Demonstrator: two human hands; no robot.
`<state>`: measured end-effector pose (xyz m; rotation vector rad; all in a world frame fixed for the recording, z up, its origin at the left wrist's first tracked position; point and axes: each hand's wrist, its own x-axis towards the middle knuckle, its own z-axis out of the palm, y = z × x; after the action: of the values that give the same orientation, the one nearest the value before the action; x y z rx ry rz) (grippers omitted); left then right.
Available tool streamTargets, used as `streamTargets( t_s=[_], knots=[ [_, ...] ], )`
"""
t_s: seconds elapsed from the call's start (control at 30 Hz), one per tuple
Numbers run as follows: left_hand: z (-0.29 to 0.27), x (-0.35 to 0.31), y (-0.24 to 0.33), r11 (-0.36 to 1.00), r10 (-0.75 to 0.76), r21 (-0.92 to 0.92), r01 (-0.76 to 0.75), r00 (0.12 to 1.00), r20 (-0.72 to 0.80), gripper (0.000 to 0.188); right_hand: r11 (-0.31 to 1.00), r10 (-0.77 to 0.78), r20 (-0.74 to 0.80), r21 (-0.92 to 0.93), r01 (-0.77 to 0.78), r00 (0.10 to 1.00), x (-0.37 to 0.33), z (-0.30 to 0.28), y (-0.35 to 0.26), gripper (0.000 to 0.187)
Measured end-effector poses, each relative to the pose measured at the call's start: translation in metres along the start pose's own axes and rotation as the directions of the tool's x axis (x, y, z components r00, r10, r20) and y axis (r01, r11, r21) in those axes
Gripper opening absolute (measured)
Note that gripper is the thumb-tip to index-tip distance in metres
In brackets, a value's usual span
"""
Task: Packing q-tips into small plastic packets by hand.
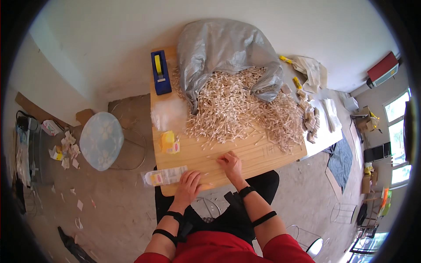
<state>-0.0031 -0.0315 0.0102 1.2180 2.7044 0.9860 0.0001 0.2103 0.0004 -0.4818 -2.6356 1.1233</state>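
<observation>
My left hand [187, 186] lies at the near edge of the wooden table, its fingers stretched flat beside a clear printed plastic bag [172, 174]. My right hand [230, 165] is just right of it over the tabletop, with thumb and fingers pinched together; what they hold, if anything, is too small to make out. A few loose cotton swabs [206, 174] lie between the hands. Beyond them spreads a large heap of cotton swabs [228, 105], spilling from a grey plastic sack [219, 41]. Yellow-and-white label cards [169, 142] are stacked at the table's left side.
A blue tape dispenser [161, 72] with yellow tape stands at the far left of the wooden table [245, 162]. Clear bags [169, 115] lie below it. Bundled swabs [310, 117] rest on a white surface at right. A round stool [101, 141] stands to the left.
</observation>
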Motion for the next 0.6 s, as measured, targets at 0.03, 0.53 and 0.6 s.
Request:
streamTargets(
  t_s=[0.03,0.53,0.6],
  knots=[
    [0.001,0.001,-0.001,1.000,0.011,0.010,-0.011,1.000,0.000,0.049,1.000,-0.001,0.005,0.001,0.001,1.000,-0.005,0.004,-0.003,0.011],
    [0.005,0.003,0.004,0.991,-0.023,0.131,0.007,0.992,0.124,0.065,0.931,0.276,-0.207,-0.186,-0.315,0.939,0.049,0.047,-0.042,0.031],
    [0.006,0.001,0.003,0.991,-0.042,0.132,0.025,0.991,0.129,0.066,0.937,0.281,-0.137,-0.173,-0.302,0.950,0.033,0.046,-0.039,0.027]
  ],
)
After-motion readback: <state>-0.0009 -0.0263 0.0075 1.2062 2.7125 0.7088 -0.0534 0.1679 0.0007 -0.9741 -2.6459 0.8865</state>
